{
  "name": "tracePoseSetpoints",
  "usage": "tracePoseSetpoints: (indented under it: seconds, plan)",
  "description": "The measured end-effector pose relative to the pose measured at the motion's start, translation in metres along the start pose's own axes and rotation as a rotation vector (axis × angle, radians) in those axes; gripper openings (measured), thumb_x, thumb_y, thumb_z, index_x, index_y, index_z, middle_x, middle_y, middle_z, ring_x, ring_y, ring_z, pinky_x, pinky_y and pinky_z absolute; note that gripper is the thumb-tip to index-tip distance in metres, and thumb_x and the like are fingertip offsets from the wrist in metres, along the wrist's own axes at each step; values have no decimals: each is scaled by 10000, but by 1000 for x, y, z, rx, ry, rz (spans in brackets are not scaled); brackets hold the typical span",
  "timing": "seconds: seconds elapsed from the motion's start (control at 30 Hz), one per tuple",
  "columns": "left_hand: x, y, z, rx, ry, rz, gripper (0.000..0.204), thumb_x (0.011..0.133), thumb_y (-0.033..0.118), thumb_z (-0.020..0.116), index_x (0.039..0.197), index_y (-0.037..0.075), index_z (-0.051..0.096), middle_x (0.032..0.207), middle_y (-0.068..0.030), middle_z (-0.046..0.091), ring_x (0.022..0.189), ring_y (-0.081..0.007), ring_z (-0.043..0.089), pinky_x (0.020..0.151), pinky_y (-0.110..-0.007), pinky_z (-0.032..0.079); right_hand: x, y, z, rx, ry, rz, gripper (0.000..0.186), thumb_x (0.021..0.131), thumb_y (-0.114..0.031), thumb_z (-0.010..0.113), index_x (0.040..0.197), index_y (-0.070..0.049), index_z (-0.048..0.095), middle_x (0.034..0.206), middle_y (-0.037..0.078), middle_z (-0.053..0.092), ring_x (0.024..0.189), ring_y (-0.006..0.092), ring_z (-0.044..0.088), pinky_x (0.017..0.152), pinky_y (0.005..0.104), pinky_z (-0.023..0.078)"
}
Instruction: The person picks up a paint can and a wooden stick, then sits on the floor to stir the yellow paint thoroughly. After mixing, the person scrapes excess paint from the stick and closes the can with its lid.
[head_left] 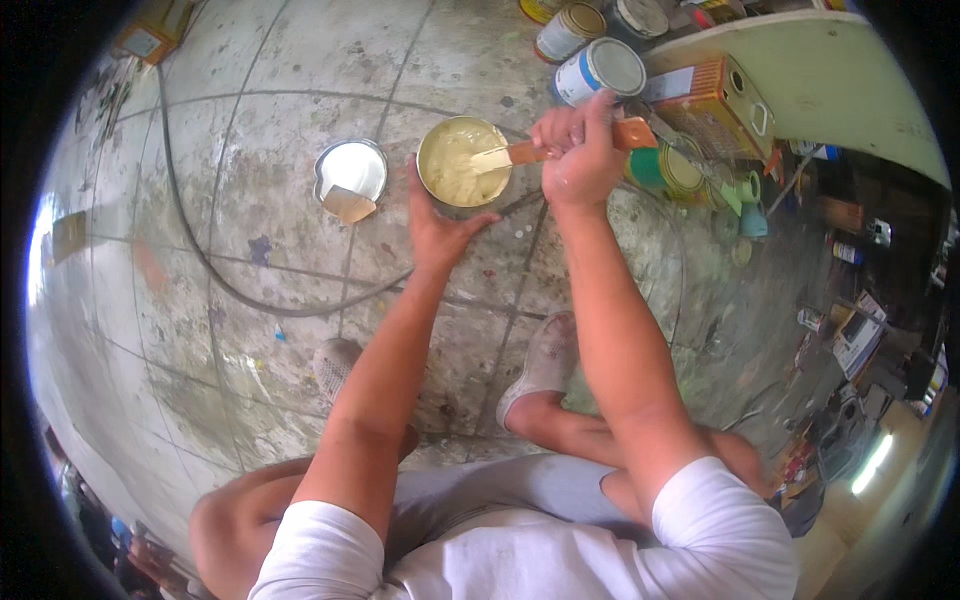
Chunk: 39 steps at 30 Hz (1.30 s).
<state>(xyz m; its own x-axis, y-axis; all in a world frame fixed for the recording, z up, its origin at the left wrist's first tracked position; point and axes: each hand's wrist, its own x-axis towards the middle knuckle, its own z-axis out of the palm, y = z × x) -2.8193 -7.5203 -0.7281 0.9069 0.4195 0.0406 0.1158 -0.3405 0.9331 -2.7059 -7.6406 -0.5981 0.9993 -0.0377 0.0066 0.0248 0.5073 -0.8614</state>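
A round open can (424,186) of thick cream-coloured paste (455,165) stands on the floor ahead of me. My left hand (440,232) cups its near side, fingers along the left wall and thumb spread to the right. In a closed fist, my right hand (583,155) grips a flat orange-brown stirring stick (527,152). The stick slants to the left, its paste-coated end in the can and its other end jutting out past my fist. Left of the can lies a round silver lid (352,165), with a small tan flat piece (350,205) over its near edge.
A dark hose (215,268) curves across the stained concrete floor (290,120). Several paint cans, including a white-and-blue one (600,72), stand at the far right beside an orange rectangular tin (722,100). Clutter lines the right side. My shoes (545,365) are close below the can.
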Motion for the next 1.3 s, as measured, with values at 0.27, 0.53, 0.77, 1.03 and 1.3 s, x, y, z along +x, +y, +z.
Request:
tracePoseSetpoints:
  seconds: [0.27,0.53,0.77,1.03,1.3]
  plan:
    - [35,2,-5,-32,-56,47,1268,492,283,1013,1505,-14,309,1415,-215,532,1319,-364,532,1098,-441,442,15,33,4,-448,-186,-305,507,1038,-297,587,616,-43,468,541,-6,433,517,88,398,493,308,297]
    - [44,-10,-4,31,-62,77,1166,529,383,990,1454,5,389,1367,-214,545,1275,-380,545,1069,-465,454,36,73,34,-60,-59,-22,520,1067,-275,534,597,-90,411,510,-21,339,481,105,328,509,301,320]
    - [43,-31,3,81,-29,162,1224,520,394,1000,1476,-10,352,1385,-231,527,1284,-395,536,1081,-473,445,5,63,-3,156,-174,269,523,1079,-359,425,607,-157,327,506,-22,229,481,131,202,535,328,277]
    - [42,-32,5,80,-10,149,1157,545,331,998,1457,-8,373,1376,-217,545,1276,-390,549,1067,-461,459,26,31,5,-400,-497,122,489,1086,-324,443,652,-132,326,532,-20,282,498,116,242,527,316,270]
    - [59,-23,11,-119,-83,150,1182,549,282,1013,1478,3,338,1386,-169,549,1284,-299,563,1087,-419,463,37,12,-6,85,-317,250,491,1079,-365,455,654,-148,337,544,-28,266,481,117,210,509,317,257]
